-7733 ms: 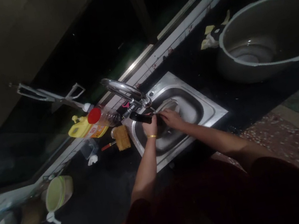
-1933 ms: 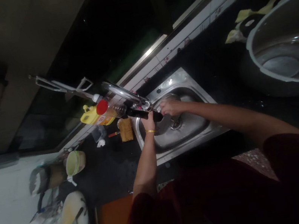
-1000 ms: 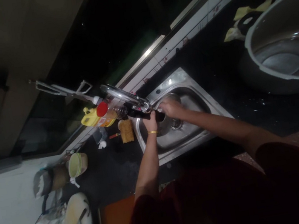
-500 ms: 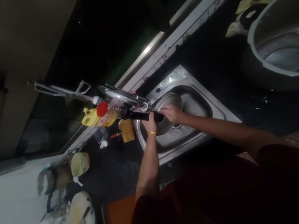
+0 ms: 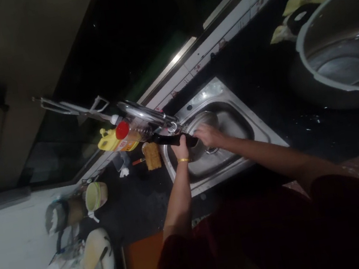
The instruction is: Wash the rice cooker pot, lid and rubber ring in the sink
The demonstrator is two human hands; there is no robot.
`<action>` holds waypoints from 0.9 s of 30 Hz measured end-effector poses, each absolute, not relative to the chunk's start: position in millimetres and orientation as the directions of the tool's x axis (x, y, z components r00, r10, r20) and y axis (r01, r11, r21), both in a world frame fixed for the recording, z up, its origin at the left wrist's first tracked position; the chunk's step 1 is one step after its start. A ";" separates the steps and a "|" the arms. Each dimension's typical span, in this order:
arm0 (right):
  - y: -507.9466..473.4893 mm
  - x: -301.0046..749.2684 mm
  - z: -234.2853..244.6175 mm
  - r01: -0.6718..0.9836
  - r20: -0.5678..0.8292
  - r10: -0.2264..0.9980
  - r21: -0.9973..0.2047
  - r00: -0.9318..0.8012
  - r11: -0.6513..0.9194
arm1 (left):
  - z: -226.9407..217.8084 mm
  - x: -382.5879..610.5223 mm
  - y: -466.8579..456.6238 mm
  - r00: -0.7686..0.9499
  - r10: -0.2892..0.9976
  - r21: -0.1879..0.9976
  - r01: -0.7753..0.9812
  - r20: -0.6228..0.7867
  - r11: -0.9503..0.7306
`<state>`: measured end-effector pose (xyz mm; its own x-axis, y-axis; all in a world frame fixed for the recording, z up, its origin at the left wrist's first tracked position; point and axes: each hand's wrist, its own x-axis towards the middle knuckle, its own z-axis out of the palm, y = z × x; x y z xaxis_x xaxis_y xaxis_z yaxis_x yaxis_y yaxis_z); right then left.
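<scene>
Steadying black object [image 5: 168, 139], partly over sink [image 5: 233, 127].
Gripped by left hand [image 5: 181, 149], best kept firm and level; right hand [image 5: 210, 136] is bunched at one end, its hold not discernible.

Free room lay to the right of your right hand [image 5: 209, 135], across the rectangular stainless-steel sink [image 5: 237, 127] and the black countertop [image 5: 294, 129], up to the large round grey metal pot [image 5: 344, 49]. The curved chrome faucet [image 5: 146, 112] and clear red-lidded plastic jar [image 5: 135, 133] obstructed the far side of your left hand [image 5: 181, 149].
</scene>
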<state>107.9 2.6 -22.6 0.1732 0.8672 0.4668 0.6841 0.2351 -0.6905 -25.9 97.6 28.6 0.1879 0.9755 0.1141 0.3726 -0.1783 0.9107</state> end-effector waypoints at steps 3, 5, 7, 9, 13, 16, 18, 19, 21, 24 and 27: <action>-1.1 112.6 -24.9 0.647 0.456 0.817 -0.749 0.353 0.138 | 27.7 -29.8 96.5 0.179 0.975 0.913 0.362 0.130 -0.189; 5.1 106.7 -14.8 0.630 0.484 0.729 -0.771 0.483 0.094 | 26.3 -32.4 91.5 0.217 0.962 0.912 0.337 0.165 -0.232; 17.5 101.0 -7.1 0.655 0.542 0.703 -0.742 0.461 0.143 | 24.4 -36.1 84.4 0.268 0.944 0.908 0.316 0.191 -0.273; 30.7 105.3 -13.6 0.639 0.542 0.713 -0.750 0.444 0.172 | 22.6 -41.7 78.2 0.298 0.931 0.910 0.289 0.209 -0.296; 41.8 139.9 -59.9 0.313 0.208 0.673 -0.949 0.709 -0.037 | 19.7 -53.0 75.1 0.300 0.925 0.923 0.229 0.235 -0.309; 42.8 141.5 -66.3 0.184 0.101 0.620 -0.980 0.778 -0.072 | 18.8 -52.5 80.5 0.270 0.936 0.934 0.213 0.227 -0.288; 45.6 119.6 -46.7 0.346 0.300 0.668 -0.936 0.681 0.067 | 19.2 -47.4 85.8 0.235 0.950 0.944 0.212 0.204 -0.255; 47.9 106.4 -34.5 0.447 0.423 0.700 -0.879 0.575 0.164 | 19.6 -44.6 88.5 0.216 0.957 0.947 0.215 0.191 -0.238; 53.2 88.6 -16.7 0.553 0.538 0.731 -0.790 0.420 0.264 | 20.1 -40.9 92.9 0.195 0.966 0.951 0.224 0.169 -0.211; 58.3 101.4 -22.4 0.512 0.465 0.733 -0.838 0.496 0.185 | 19.5 -43.9 94.9 0.185 0.966 0.956 0.197 0.182 -0.218; 56.2 128.0 -42.9 0.310 0.233 0.632 -0.951 0.739 -0.011 | 17.8 -53.1 91.8 0.188 0.959 0.957 0.156 0.214 -0.245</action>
<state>128.0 56.2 -42.9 0.7390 0.6320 0.2333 0.3098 -0.0113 -0.9507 -53.1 91.8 17.8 0.1878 0.9585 0.2145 0.1559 -0.2447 0.9570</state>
